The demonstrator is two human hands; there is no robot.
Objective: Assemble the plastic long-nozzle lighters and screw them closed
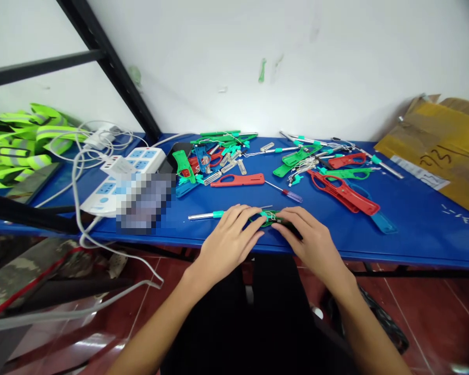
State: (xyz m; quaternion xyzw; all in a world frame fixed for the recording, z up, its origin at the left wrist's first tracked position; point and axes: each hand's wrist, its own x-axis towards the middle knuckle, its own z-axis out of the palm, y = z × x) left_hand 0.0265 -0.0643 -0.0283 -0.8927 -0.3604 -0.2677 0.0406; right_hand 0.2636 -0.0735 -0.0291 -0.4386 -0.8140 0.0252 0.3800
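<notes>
An opened green long-reach lighter (269, 219) lies along the front of the blue table, its metal tube (201, 216) pointing left. White wires and a turquoise piece show in its body. My left hand (234, 234) is over its middle, fingers pressed down on it. At its right end my right hand (307, 232) pinches the body between thumb and fingers; that end is partly hidden. Just beyond my hands are a screwdriver (293, 196) with a purple clear handle and a red lighter shell half (238, 180).
Loose lighter parts are heaped at the back, with red shell halves (344, 192) on the right. Left of my hands are a blurred-out object (144, 203), white power strips (140, 156) and cables. A cardboard box (437, 151) stands at right; yellow reflective straps (19, 146) lie far left.
</notes>
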